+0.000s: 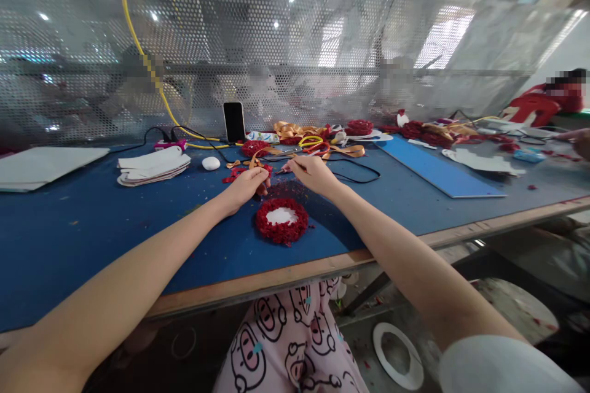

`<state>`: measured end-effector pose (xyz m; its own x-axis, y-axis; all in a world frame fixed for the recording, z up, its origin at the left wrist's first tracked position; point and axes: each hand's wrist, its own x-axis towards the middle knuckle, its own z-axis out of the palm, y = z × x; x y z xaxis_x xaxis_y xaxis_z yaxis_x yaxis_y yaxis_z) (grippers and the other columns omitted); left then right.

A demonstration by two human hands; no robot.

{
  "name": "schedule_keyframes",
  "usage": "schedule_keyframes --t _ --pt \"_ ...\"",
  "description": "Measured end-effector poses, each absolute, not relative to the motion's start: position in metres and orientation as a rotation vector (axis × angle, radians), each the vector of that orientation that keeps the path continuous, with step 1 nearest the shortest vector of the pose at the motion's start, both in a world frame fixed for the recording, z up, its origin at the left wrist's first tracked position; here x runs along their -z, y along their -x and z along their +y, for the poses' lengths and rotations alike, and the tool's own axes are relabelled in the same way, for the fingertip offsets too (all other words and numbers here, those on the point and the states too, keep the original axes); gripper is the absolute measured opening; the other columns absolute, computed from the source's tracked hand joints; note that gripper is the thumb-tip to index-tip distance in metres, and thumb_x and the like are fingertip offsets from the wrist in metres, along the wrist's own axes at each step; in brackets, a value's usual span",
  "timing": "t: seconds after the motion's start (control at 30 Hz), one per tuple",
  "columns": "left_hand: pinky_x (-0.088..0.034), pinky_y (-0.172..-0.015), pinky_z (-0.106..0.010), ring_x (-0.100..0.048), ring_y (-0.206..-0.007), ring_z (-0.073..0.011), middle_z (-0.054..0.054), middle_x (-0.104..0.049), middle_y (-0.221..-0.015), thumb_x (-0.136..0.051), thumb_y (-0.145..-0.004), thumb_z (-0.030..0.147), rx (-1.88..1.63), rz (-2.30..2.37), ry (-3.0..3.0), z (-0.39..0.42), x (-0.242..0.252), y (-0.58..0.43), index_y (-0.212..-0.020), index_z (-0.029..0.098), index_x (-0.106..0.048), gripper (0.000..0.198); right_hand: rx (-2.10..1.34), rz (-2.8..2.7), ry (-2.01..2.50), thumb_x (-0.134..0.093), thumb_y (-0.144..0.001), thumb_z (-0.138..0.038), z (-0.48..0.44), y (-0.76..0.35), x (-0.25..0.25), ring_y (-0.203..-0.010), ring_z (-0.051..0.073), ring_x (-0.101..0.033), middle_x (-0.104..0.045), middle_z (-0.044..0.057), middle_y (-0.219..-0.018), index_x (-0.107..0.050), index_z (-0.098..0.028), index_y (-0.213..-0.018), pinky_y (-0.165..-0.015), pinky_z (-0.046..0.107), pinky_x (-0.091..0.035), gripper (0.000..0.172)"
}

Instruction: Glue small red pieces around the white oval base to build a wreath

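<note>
My left hand (247,188) is closed in a pinch above the blue tabletop, with small red scraps (230,175) around its fingertips. What it grips, if anything, is too small to make out. To its right, my right hand (312,172) is also pinched, around something thin and small that I cannot name. Below both hands lies a red ruffled ring (265,230) with a white centre (282,215); neither hand touches it. Just beyond the fingers are orange ribbon pieces (258,158) and a second red ruffled piece (254,147).
A phone (234,122) stands upright behind a white rounded object (211,163). Stacked white sheets (153,167) lie left. A black cord (364,164) loops beside my right hand. Rightward are a blue board (437,169) and red material (417,131). A perforated metal screen (276,43) rises behind.
</note>
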<state>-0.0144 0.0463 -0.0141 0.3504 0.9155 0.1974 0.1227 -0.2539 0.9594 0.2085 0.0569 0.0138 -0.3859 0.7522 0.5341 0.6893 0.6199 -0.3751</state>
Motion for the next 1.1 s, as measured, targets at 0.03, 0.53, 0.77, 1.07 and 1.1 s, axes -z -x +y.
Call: schedule_keyframes --t 0.03,0.53,0.77,1.07,1.1 --pt "-0.046 -0.066 -0.028 -0.057 -0.062 -0.0119 0.0 -0.06 -0.076 -0.057 -0.088 0.052 -1.022 0.944 -1.642 0.046 0.014 0.014 -0.078 0.017 -0.057 0.037 -0.117 -2.16 1.128 -0.044 -0.099 -0.04 0.057 -0.209 -0.014 -0.08 0.02 -0.065 -0.074 0.01 -0.086 -0.076 -0.016 -0.092 -0.073 0.026 -0.043 0.04" --pt "-0.044 -0.064 -0.027 -0.055 -0.062 -0.0109 -0.002 -0.067 -0.083 -0.069 -0.08 0.055 -1.02 0.974 -1.714 0.04 0.009 0.014 -0.086 0.016 -0.063 0.04 -0.114 -2.179 1.15 -0.044 -0.099 -0.04 0.058 -0.209 -0.012 -0.08 0.019 -0.065 -0.074 0.008 -0.087 -0.076 -0.016 -0.095 -0.074 0.025 -0.044 0.041" --pt "-0.049 -0.07 -0.03 -0.061 -0.071 -0.0147 -0.008 -0.075 -0.088 -0.079 -0.071 0.047 -1.018 0.973 -1.649 0.04 0.011 0.013 -0.091 0.014 -0.072 0.039 -0.124 -2.178 1.168 -0.045 -0.099 -0.041 0.058 -0.209 -0.012 -0.082 0.019 -0.065 -0.075 0.009 -0.089 -0.076 -0.016 -0.097 -0.075 0.026 -0.045 0.04" --pt "-0.048 -0.067 -0.03 -0.057 -0.062 -0.012 -0.008 -0.075 -0.084 -0.075 -0.075 0.045 -1.025 1.012 -1.657 0.036 0.006 0.014 -0.088 0.014 -0.073 0.034 -0.108 -2.186 1.166 -0.043 -0.099 -0.039 0.059 -0.209 -0.011 -0.081 0.019 -0.064 -0.075 0.008 -0.087 -0.076 -0.016 -0.096 -0.073 0.026 -0.044 0.041" --pt "-0.048 -0.067 -0.029 -0.057 -0.062 -0.012 -0.008 -0.075 -0.084 -0.075 -0.075 0.045 -1.026 1.014 -1.656 0.036 0.006 0.014 -0.087 0.014 -0.072 0.033 -0.106 -2.187 1.165 -0.043 -0.099 -0.039 0.059 -0.209 -0.011 -0.081 0.019 -0.064 -0.075 0.009 -0.087 -0.076 -0.015 -0.097 -0.073 0.026 -0.044 0.041"
